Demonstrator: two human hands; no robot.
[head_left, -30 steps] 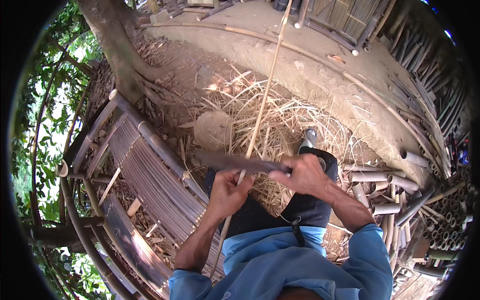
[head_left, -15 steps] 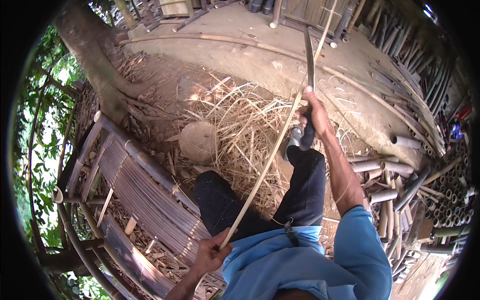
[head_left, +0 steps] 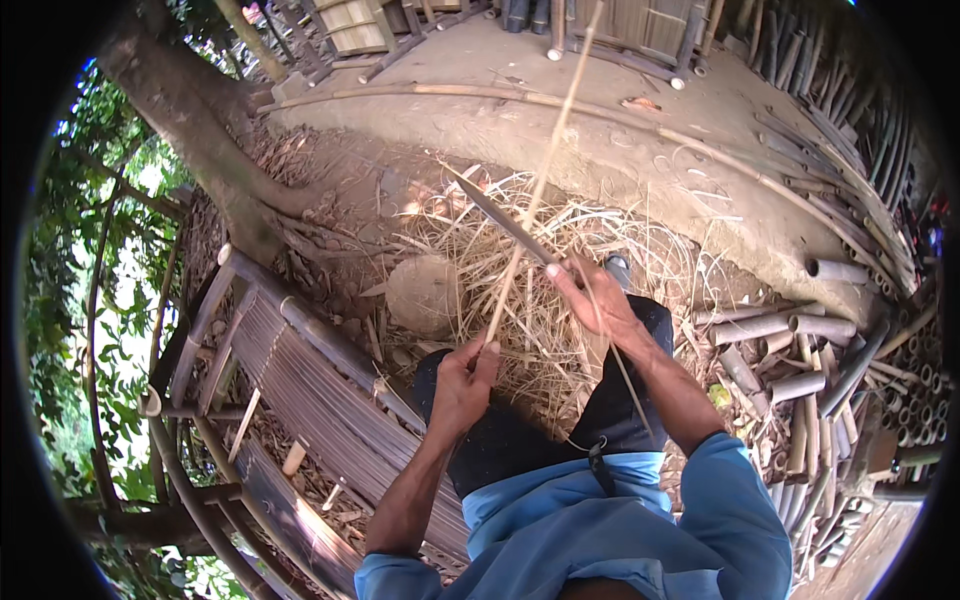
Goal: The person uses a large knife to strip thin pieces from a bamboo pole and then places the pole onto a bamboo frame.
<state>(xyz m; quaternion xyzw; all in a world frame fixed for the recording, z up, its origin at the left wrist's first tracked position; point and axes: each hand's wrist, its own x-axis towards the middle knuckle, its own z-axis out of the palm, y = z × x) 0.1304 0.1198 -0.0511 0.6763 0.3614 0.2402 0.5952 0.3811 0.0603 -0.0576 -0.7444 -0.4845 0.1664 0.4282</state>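
Observation:
My left hand [head_left: 466,376] grips the near end of a long thin bamboo strip [head_left: 545,160] that runs up and away toward the top of the view. My right hand [head_left: 590,292] holds a long dark knife [head_left: 495,214] by its handle. The blade points up-left and crosses the strip just above my left hand. Both hands are over my lap in dark trousers, above a heap of pale bamboo shavings [head_left: 520,300].
A slatted bamboo bench [head_left: 300,370] stands at my left. A tree trunk [head_left: 200,130] rises at the upper left. Cut bamboo tubes [head_left: 790,330] lie piled on the right. A long bamboo pole [head_left: 640,125] lies across the bare ground. A round stump [head_left: 425,292] sits by the shavings.
My right hand has come back down from an outstretched reach with the knife. My left hand moved up the strip toward the middle, so both hands are close together again.

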